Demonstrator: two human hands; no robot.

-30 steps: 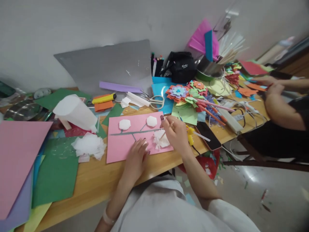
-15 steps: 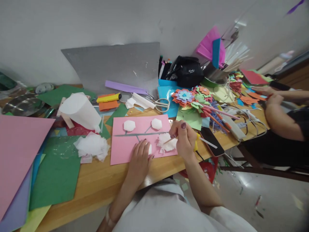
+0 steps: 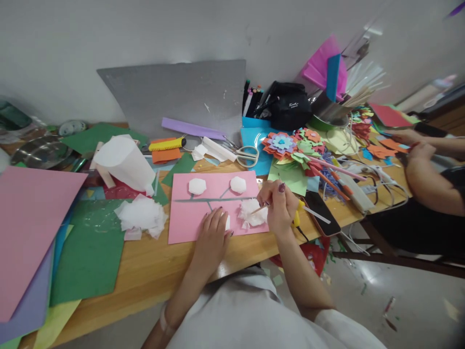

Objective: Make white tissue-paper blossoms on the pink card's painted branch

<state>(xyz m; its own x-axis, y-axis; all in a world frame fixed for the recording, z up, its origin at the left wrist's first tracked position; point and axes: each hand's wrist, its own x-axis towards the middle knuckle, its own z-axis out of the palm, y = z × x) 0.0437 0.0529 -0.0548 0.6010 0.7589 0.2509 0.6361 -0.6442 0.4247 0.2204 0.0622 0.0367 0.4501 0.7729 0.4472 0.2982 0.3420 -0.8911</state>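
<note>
A pink card point(image 3: 189, 215) lies on the wooden table point(image 3: 152, 271) with a grey branch line and two flat white tissue discs point(image 3: 197, 186) on it. My left hand point(image 3: 212, 240) rests flat on the card's lower edge, fingers spread, over a small white piece. My right hand point(image 3: 278, 206) is closed round a thin wooden stick point(image 3: 259, 209) whose tip pokes into a fluffy white tissue flower point(image 3: 250, 214) on the card's right side.
Loose white tissue point(image 3: 141, 215), a rolled white sheet point(image 3: 123, 162), scissors point(image 3: 243, 155), a yellow cutter point(image 3: 166, 144), a phone point(image 3: 321, 213) and paper flowers point(image 3: 281, 144) crowd the table. Green and pink sheets lie left. Another person's arms point(image 3: 428, 174) work at the right end.
My right hand has turned and dropped from the card's top right corner to the fluffy tissue flower, bringing the stick tip into it. My left hand stays pressed on the card.
</note>
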